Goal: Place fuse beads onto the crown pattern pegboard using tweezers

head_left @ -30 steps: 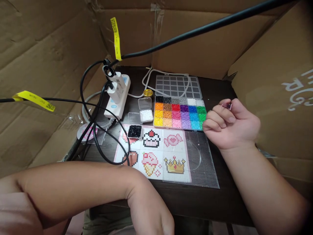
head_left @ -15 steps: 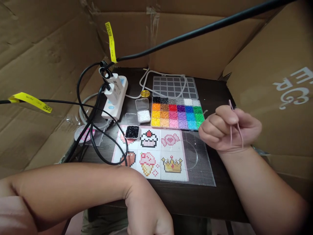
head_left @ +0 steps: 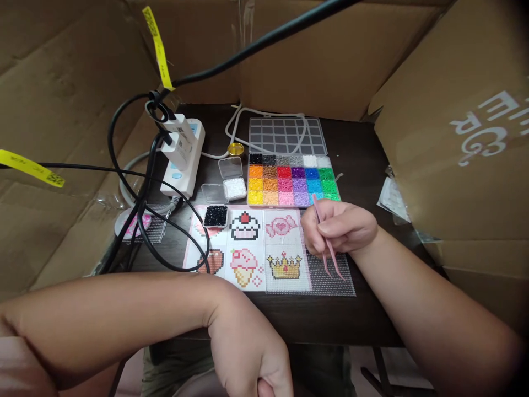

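My right hand point(head_left: 343, 226) grips a pair of pink tweezers point(head_left: 333, 255), their two bent tips apart and pointing down above the clear pegboard point(head_left: 345, 288). Nothing shows between the tips. Partly under the pegboard lies a pattern sheet point(head_left: 305, 280) with pixel pictures: a cupcake, candy, ice cream and a crown. At the bottom edge my left hand point(head_left: 252, 347) is bent down with curled fingers; whatever they may hold is hidden. Behind the sheet stands a sorted bead box point(head_left: 291, 172) of many colours.
A small box of black beads point(head_left: 215, 216) sits on the sheet, a box of white beads point(head_left: 235, 188) behind it. Black cables point(head_left: 159, 264) hang over the left side near a power strip point(head_left: 182, 179). A gold tin point(head_left: 236, 149) stands further back. Cardboard walls point(head_left: 306, 71) surround the table.
My right hand has come left and down, from beside the pegboard to over it, turning the tweezers' tips downward. The left hand has barely moved. The view has shifted slightly.
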`<state>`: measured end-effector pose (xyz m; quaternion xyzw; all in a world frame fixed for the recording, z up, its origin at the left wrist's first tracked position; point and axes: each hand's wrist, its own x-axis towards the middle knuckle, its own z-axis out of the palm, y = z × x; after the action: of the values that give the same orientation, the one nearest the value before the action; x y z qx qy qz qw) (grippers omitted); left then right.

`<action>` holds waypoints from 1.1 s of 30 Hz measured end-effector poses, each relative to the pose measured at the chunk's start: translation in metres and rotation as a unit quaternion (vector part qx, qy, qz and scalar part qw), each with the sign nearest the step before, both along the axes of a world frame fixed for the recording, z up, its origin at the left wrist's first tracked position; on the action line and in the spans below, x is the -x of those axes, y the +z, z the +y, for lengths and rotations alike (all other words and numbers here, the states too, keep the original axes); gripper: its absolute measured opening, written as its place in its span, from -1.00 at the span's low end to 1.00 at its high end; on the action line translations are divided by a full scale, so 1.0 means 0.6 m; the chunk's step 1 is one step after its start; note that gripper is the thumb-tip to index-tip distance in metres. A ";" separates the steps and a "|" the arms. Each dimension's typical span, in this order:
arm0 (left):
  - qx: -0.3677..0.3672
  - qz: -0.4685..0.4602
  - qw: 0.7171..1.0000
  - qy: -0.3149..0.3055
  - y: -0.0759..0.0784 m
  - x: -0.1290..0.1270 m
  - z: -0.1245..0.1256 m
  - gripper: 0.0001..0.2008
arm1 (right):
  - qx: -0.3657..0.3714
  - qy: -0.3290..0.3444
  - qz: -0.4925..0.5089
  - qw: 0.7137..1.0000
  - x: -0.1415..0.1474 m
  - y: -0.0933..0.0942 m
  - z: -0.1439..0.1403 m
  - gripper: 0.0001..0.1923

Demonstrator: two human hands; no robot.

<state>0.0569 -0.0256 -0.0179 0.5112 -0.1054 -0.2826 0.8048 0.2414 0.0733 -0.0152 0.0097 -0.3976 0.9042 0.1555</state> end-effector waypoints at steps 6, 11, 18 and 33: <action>0.022 -0.001 1.000 0.007 0.000 0.002 0.000 -0.68 | -0.021 0.032 -0.036 0.999 -0.002 -0.003 0.003 -0.79; 0.044 0.043 0.998 -0.007 -0.003 0.002 0.001 -0.66 | -0.014 0.029 -0.051 0.998 -0.003 0.000 0.003 -0.79; 0.065 0.076 0.995 -0.030 -0.013 -0.005 -0.003 -0.66 | -0.003 0.024 -0.093 0.995 -0.008 -0.004 0.003 -0.77; 0.032 0.086 0.995 -0.024 -0.021 -0.004 -0.008 -0.79 | 0.003 0.043 -0.130 0.991 -0.018 0.000 0.006 -0.77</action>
<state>0.0595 -0.0303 -0.0307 0.4564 -0.0569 -0.3413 0.8197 0.2521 0.0770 -0.0149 -0.0915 -0.4106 0.9050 0.0629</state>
